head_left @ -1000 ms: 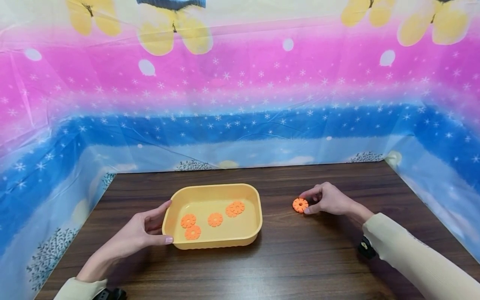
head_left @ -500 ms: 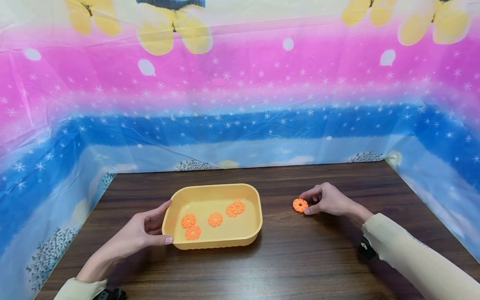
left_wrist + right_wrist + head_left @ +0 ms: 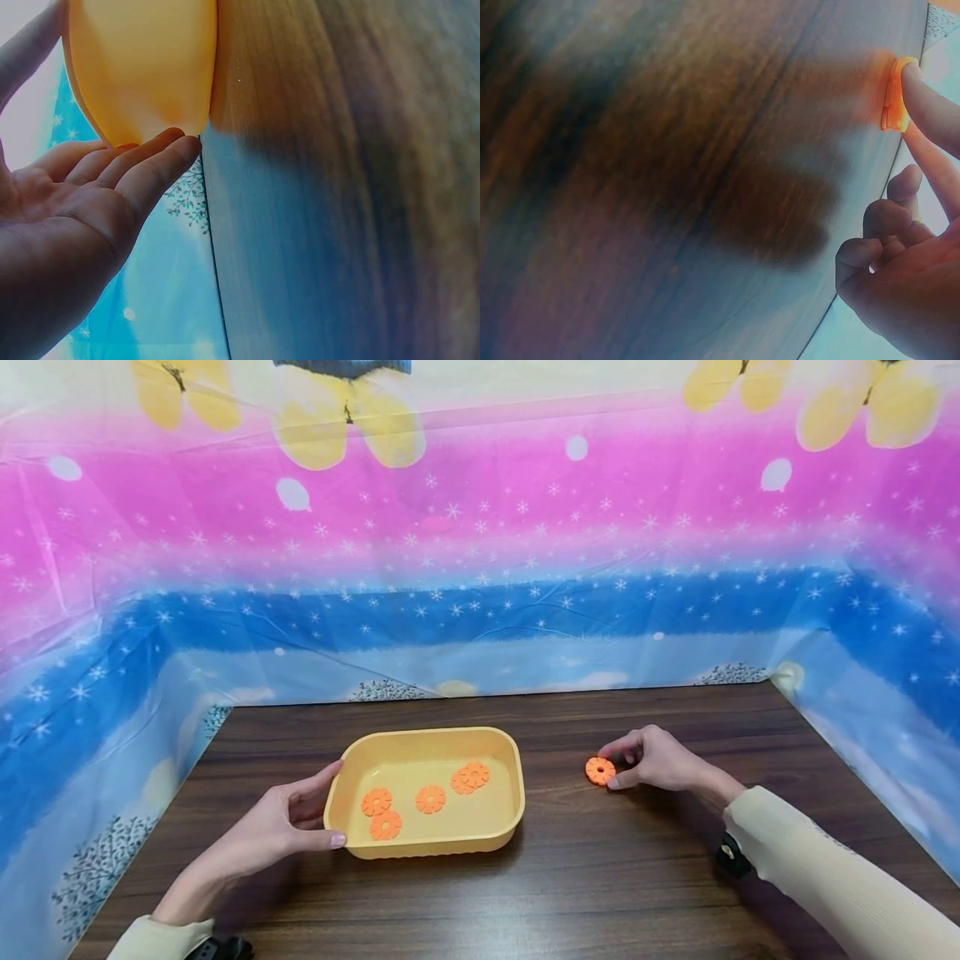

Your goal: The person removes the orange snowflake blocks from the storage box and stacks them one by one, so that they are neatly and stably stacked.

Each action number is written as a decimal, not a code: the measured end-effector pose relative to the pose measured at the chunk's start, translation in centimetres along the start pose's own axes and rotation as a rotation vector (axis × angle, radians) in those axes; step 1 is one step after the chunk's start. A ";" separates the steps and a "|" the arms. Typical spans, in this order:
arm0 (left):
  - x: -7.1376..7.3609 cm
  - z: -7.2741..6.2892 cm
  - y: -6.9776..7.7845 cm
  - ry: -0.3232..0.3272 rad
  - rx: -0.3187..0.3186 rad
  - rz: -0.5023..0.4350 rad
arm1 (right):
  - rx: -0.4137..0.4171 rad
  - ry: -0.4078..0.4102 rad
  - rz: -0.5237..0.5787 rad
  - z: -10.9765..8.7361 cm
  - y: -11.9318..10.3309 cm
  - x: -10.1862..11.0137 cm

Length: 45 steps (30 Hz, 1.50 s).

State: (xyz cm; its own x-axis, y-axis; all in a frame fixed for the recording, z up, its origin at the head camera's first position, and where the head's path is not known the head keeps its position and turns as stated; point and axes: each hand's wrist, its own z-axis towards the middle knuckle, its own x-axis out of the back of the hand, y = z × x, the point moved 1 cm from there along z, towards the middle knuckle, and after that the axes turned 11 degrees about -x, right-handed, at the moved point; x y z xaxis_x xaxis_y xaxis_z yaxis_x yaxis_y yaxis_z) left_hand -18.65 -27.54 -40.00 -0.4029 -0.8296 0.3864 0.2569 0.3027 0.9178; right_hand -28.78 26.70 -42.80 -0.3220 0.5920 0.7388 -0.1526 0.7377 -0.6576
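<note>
A yellow plastic tub [image 3: 427, 852] with rounded corners stands on the table, several orange notched discs [image 3: 431, 799] lying flat inside. My left hand [image 3: 273, 827] holds the tub's left end, thumb at the near corner and fingers farther back. In the left wrist view, that hand's extended fingers [image 3: 154, 169] touch the tub wall [image 3: 142, 75]. To the right of the tub, my right hand [image 3: 663, 760] pinches an orange notched disc [image 3: 592, 771] between thumb and finger. Edge-on in the right wrist view, the orange piece [image 3: 892, 101] looks layered, perhaps stacked discs; its other fingers are curled.
The dark wood-grain table [image 3: 555, 893] carries the tub. A patterned cloth [image 3: 480, 618] in pink and blue rises behind the table and along both sides. Black straps [image 3: 733, 856] sit on the wrists.
</note>
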 end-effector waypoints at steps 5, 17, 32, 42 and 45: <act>0.0 0.0 0.1 0.000 0.003 0.002 | -0.010 -0.010 0.015 0.0 -0.2 0.0; -0.1 0.1 0.3 0.008 0.030 0.003 | 0.003 -0.013 0.007 -0.5 -0.4 0.6; 0.0 0.0 0.0 -0.002 0.005 -0.008 | 0.002 -0.036 0.033 -1.2 -3.3 0.7; 0.0 0.0 0.0 -0.003 0.003 -0.004 | 0.054 -0.082 0.023 -0.6 -6.8 -0.4; 0.0 0.1 0.0 -0.001 0.014 -0.004 | 0.076 -0.074 -0.005 -0.3 -7.7 -0.8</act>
State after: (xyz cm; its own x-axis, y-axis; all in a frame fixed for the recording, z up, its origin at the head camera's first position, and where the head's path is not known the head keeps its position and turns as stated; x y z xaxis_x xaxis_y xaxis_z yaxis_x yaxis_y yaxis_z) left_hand -18.73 -27.51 -40.02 -0.4043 -0.8305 0.3831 0.2430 0.3062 0.9204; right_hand -27.08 20.63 -38.25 -0.3890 0.5610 0.7307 -0.2237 0.7120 -0.6656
